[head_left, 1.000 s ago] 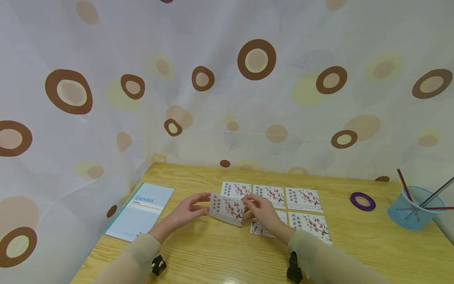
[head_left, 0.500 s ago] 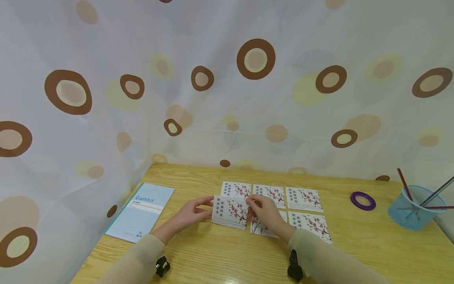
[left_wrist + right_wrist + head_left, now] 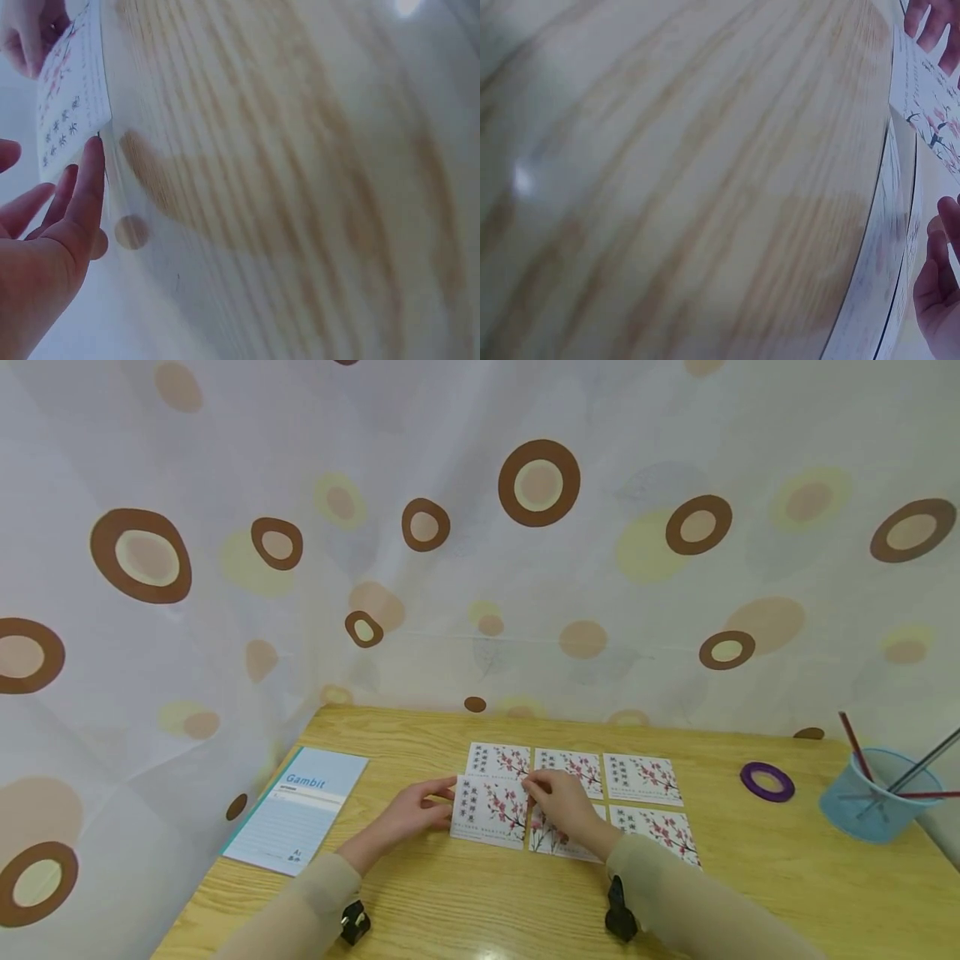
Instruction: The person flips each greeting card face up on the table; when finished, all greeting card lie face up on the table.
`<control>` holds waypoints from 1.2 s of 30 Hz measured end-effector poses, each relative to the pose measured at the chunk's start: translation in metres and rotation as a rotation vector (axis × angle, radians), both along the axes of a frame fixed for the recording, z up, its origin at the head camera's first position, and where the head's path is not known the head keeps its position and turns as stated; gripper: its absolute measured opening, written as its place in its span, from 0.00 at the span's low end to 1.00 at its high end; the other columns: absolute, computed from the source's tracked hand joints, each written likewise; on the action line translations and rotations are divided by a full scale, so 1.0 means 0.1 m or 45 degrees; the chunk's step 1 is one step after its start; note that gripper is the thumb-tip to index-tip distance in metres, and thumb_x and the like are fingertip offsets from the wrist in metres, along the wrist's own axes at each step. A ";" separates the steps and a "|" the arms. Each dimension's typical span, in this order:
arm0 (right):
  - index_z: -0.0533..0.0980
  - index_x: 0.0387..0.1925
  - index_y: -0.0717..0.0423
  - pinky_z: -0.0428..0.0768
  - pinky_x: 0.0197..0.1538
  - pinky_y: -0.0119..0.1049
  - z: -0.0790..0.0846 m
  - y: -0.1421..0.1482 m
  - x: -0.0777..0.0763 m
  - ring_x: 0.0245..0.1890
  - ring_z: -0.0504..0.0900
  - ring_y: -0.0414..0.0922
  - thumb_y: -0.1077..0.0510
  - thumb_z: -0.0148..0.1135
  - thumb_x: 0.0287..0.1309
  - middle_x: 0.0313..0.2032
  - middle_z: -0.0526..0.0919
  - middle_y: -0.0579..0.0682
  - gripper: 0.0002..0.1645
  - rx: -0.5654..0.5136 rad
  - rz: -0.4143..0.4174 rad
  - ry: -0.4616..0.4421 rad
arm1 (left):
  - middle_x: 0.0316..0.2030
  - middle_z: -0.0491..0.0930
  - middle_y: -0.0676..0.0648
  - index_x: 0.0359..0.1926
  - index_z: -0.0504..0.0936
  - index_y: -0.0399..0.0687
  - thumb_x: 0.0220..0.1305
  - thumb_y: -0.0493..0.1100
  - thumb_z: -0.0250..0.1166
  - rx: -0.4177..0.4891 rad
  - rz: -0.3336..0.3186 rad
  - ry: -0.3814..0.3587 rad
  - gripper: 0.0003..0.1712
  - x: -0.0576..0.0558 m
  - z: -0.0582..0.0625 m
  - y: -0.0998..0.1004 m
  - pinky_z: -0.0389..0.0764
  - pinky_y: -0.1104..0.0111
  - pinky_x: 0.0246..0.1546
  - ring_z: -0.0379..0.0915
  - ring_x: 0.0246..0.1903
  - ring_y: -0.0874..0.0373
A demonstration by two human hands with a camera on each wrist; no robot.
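Note:
A square white card (image 3: 489,811) printed with red blossoms and dark characters stands slightly tilted between my hands, partly in front of a back-row card. At its upper right corner my right hand (image 3: 566,808) pinches it between thumb and fingers. Along the left edge, the fingers of my left hand (image 3: 412,817) touch the card without curling round it. In the left wrist view, one fingertip (image 3: 94,148) meets the card's (image 3: 79,97) lower corner. Matching cards lie flat behind and to the right, such as a front-row card (image 3: 562,842) partly hidden under my right hand.
A light blue notebook (image 3: 300,806) lies at the left of the wooden table (image 3: 450,910). On the right are a purple ring (image 3: 767,782) and a blue cup (image 3: 873,802) holding several thin sticks. A patterned curtain (image 3: 465,668) hangs behind.
The card has shifted slightly right and down, tipping to show more of its face. My left hand moved right with it; my right hand stayed at its right corner.

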State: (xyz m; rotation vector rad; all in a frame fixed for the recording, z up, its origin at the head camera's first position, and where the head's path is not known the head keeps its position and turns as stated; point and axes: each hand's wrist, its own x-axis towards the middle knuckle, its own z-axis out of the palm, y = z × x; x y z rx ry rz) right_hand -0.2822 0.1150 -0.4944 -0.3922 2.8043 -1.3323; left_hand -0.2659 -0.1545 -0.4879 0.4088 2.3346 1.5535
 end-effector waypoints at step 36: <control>0.86 0.36 0.53 0.80 0.35 0.38 -0.04 -0.09 -0.09 0.24 0.75 0.37 0.61 0.66 0.61 0.25 0.82 0.43 0.05 0.250 0.002 0.050 | 0.53 0.79 0.34 0.71 0.62 0.31 0.70 0.36 0.57 -0.143 0.096 -0.021 0.32 0.00 -0.02 0.13 0.86 0.63 0.44 0.78 0.51 0.47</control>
